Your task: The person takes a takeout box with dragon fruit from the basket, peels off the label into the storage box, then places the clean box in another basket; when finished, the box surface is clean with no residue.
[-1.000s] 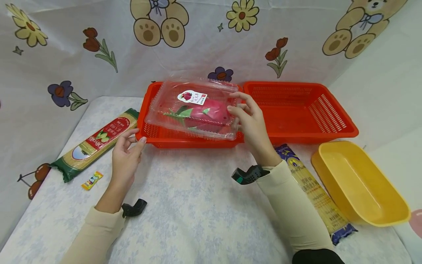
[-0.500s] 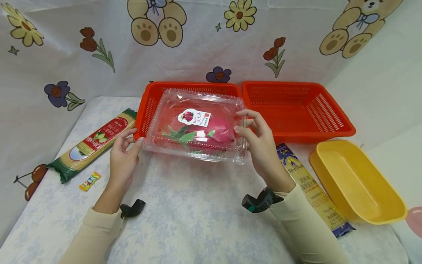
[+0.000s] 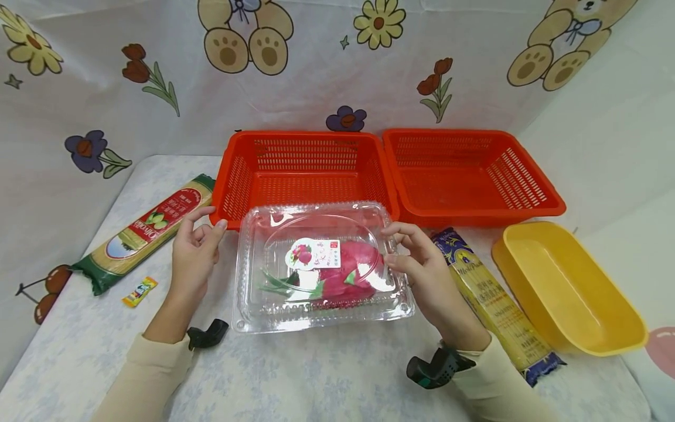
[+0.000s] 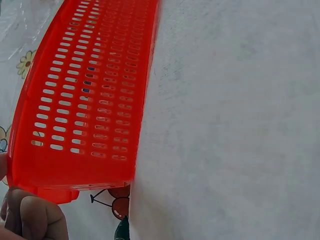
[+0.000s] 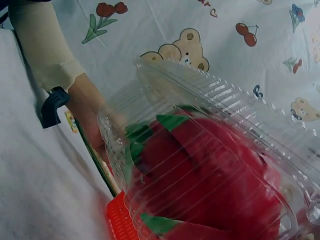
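My right hand (image 3: pixel 429 275) pinches the right side of a clear plastic clamshell box (image 3: pixel 258 246), held in front of the left red basket (image 3: pixel 306 138). Inside the box lies a pink dragon fruit (image 3: pixel 353 266) with green tips; it fills much of the right wrist view, seen through the ribbed plastic. A white fruit label (image 3: pixel 313 254) is stuck on the lid. My left hand (image 3: pixel 195 252) pinches the front left corner of the left basket's rim; in the left wrist view its curled fingers (image 4: pixel 40 215) are at the basket's corner.
A second red basket (image 3: pixel 474 217) adjoins on the right, with a yellow tub (image 3: pixel 569 293) and a blue-ended pasta pack (image 3: pixel 490 299) before it. A green-ended noodle pack (image 3: pixel 147 228) and a small yellow candy packet (image 3: pixel 139 291) lie left of my left hand.
The right hand has brought the clamshell box from over the left basket toward me, uncovering the basket's inside. The left hand keeps its place at the basket's corner.
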A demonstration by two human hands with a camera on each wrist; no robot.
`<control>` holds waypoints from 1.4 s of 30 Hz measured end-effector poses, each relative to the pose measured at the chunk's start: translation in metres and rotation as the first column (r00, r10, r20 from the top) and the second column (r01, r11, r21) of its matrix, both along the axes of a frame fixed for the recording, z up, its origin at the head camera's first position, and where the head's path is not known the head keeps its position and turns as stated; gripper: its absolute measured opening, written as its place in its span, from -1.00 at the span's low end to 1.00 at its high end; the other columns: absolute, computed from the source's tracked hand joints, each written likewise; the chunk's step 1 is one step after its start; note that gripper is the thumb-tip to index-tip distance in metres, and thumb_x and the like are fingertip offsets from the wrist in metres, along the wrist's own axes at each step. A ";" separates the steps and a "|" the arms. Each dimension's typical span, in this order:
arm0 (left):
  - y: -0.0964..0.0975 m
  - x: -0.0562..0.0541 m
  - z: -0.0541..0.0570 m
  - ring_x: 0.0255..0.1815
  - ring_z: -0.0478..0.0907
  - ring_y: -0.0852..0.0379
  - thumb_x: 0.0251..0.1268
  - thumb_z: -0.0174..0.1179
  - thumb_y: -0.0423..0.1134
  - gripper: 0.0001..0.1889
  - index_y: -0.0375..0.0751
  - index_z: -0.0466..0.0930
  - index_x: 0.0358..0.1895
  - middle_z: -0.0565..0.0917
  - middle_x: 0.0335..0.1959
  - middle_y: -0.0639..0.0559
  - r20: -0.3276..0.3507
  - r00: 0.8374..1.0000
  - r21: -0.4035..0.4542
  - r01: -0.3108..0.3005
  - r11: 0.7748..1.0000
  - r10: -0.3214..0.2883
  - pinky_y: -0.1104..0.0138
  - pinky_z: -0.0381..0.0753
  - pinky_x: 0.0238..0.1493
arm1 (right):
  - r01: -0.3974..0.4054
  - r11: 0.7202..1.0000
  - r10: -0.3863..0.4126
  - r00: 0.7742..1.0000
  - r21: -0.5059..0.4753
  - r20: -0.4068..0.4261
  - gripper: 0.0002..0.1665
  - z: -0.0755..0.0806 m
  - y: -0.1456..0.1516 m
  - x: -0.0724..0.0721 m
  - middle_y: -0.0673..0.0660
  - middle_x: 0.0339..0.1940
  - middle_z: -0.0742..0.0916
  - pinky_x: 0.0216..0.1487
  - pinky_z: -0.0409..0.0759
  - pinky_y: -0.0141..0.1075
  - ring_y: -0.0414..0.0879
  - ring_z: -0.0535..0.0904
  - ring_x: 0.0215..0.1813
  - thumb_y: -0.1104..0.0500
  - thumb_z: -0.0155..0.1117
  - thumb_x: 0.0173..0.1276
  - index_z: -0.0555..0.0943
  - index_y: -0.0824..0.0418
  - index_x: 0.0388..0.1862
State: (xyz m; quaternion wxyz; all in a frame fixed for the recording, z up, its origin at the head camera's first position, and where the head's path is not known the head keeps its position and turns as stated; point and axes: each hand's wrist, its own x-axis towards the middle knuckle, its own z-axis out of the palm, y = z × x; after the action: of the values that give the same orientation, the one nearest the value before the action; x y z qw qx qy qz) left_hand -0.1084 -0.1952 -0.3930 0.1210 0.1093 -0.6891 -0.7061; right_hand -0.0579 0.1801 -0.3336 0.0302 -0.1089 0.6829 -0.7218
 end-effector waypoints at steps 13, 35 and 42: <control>0.000 -0.002 0.001 -0.76 0.17 0.11 0.41 0.32 -0.03 -0.49 0.05 0.42 0.35 0.38 -0.65 -0.01 -0.006 0.998 -0.059 0.058 0.997 -0.058 0.40 0.19 -0.74 | -0.046 0.993 0.034 0.994 0.106 0.108 -0.63 -0.044 0.011 0.012 0.27 0.22 0.45 -0.02 0.60 -0.17 0.16 0.40 0.19 0.33 0.17 0.45 0.49 0.17 0.20; -0.005 0.000 0.000 -0.74 0.15 0.09 0.42 0.32 -0.09 -0.48 0.04 0.41 0.37 0.35 -0.67 0.03 0.000 0.999 -0.058 0.041 0.997 -0.041 0.35 0.13 -0.74 | -0.005 0.988 0.010 1.000 0.155 -0.027 -0.59 -0.075 0.027 0.005 0.28 -0.05 0.43 -0.43 0.61 -0.35 -0.10 0.54 -0.53 0.47 0.11 0.43 0.49 0.28 0.22; -0.007 0.001 -0.001 -0.74 0.10 0.09 0.42 0.32 -0.10 -0.47 -0.01 0.41 0.38 0.29 -0.68 0.03 -0.027 0.999 -0.100 0.042 0.994 -0.045 0.28 0.07 -0.73 | 0.028 0.976 -0.019 0.999 0.217 -0.046 -0.60 -0.074 0.028 0.007 0.25 -0.07 0.45 -0.38 0.60 -0.34 -0.06 0.53 -0.53 0.45 0.11 0.44 0.51 0.23 0.21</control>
State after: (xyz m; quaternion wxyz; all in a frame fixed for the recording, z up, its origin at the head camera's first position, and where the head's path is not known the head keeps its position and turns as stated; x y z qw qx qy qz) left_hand -0.1073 -0.2019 -0.3938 0.1208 0.0777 -0.7236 -0.6751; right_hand -0.0514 0.2082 -0.4077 0.0184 -0.1127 0.7594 -0.6406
